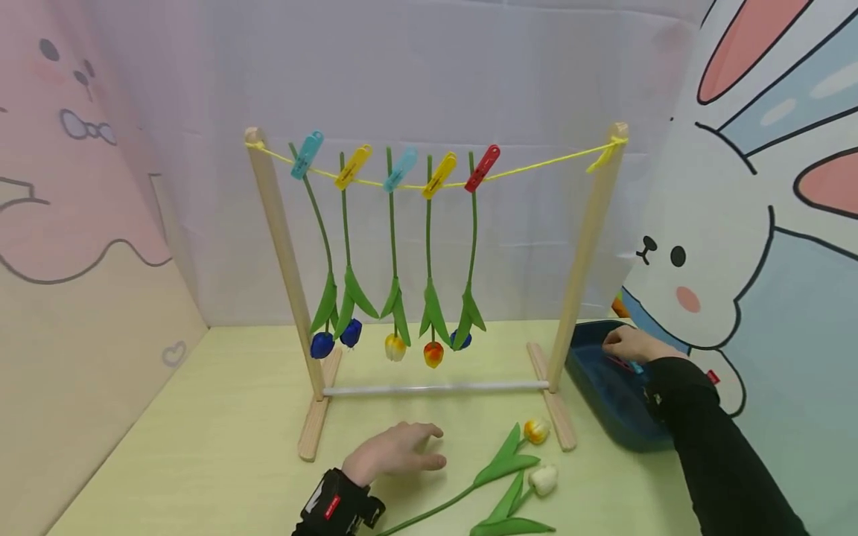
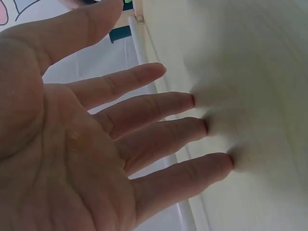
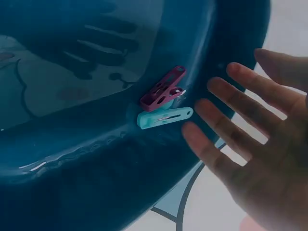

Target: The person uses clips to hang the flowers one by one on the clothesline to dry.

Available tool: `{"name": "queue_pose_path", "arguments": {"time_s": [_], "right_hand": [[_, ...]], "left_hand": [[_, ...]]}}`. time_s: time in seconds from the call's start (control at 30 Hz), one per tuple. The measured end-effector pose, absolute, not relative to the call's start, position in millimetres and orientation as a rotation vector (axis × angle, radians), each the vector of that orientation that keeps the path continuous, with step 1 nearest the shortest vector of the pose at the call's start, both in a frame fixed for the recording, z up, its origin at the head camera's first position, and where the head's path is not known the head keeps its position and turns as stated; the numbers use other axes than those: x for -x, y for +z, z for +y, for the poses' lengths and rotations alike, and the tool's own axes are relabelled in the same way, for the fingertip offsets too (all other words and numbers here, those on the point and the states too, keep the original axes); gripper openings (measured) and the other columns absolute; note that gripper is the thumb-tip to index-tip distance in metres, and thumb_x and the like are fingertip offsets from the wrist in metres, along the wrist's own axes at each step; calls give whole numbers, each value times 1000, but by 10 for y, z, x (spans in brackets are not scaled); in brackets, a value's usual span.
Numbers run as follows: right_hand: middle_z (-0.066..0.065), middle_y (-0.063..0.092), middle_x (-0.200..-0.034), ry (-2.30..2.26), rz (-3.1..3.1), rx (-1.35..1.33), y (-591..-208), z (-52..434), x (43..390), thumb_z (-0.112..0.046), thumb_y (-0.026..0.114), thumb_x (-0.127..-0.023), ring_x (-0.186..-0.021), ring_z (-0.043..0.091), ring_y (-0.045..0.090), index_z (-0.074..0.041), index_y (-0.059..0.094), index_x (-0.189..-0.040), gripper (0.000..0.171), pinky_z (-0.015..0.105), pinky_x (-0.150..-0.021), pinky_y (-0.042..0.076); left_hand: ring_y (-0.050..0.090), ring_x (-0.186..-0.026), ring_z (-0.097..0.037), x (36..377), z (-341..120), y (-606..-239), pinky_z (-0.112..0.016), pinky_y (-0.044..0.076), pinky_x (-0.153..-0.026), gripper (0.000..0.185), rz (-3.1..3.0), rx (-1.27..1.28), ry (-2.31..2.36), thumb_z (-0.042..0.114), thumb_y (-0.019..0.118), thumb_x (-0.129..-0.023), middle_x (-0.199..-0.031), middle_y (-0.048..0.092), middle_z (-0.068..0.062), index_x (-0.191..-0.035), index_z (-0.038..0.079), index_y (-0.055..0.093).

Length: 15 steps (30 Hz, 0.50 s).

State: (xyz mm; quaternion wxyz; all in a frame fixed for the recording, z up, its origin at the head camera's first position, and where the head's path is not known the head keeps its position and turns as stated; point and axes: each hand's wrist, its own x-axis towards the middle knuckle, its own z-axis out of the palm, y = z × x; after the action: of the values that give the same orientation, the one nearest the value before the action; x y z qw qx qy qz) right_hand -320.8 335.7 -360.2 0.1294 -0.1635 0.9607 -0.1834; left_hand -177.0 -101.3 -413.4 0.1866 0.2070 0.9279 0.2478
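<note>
Nearest the camera, the left hand (image 1: 395,450) is laid flat on the pale green table (image 1: 201,447), fingers straight and spread, holding nothing; its fingertips (image 2: 192,101) press the tabletop just in front of the white crossbar (image 1: 436,388) of the wooden rack (image 1: 281,253). Just to its right two artificial tulips lie loose: a yellow-orange tulip (image 1: 535,429) and a white tulip (image 1: 544,479), their stems running toward the near edge.

Farther right, the right hand (image 1: 630,344) is held over the blue tray (image 1: 603,402), fingers extended and apart, gripping nothing. A pink clothespin (image 3: 162,88) and a pale blue clothespin (image 3: 164,117) lie touching against the tray's inner wall, just beside the fingertips (image 3: 192,131).

The step in hand is judged to be the fetching of a peg. A pinch on one clothespin is called for, the pair being separated.

Farther back, five tulips are hung head-down from the yellow string (image 1: 536,167). Free string is left only on the right stretch, between the red clothespin (image 1: 482,168) and the right post (image 1: 590,246). Room is bounded by the tray wall and backdrop.
</note>
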Motion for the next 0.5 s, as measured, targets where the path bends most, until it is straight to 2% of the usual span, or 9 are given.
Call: {"name": "queue_pose_path", "arguments": {"time_s": [0.07, 0.2, 0.33, 0.5], "right_hand": [[36, 63, -113, -511, 2762, 450, -3615, 3342, 3213, -8, 51, -100, -93, 36, 63, 21, 56, -123, 37, 47, -83, 56], [42, 52, -128, -485, 2690, 384, -3630, 3302, 3195, -9, 52, -101, -114, 51, 56, 22, 48, -130, 43, 56, -95, 52], [42, 47, -135, -497, 2625, 305, -3628, 3270, 3126, -15, 52, -102, -118, 52, 51, 17, 47, -136, 47, 58, -98, 49], [41, 35, -147, -516, 2562, 147, -3660, 3256, 3057, -24, 53, -101, -132, 59, 38, 6, 45, -144, 54, 65, -103, 43]], "left_hand": [[54, -131, -41, 1760, -1023, -4154, -60, 46, -106, 50, 2611, -577, 699, 39, 67, -95, -140, 62, -14, -135, 10, 60], [54, -131, -40, 1745, -1047, -4195, -59, 45, -107, 49, 2611, -585, 711, 39, 67, -95, -140, 62, -13, -135, 11, 60], [54, -132, -41, 1730, -1061, -4217, -59, 45, -107, 49, 2602, -595, 732, 38, 66, -96, -141, 61, -14, -136, 10, 60], [53, -132, -42, 1720, -1072, -4229, -59, 45, -107, 49, 2598, -595, 730, 38, 66, -97, -141, 61, -16, -137, 10, 59]]}}
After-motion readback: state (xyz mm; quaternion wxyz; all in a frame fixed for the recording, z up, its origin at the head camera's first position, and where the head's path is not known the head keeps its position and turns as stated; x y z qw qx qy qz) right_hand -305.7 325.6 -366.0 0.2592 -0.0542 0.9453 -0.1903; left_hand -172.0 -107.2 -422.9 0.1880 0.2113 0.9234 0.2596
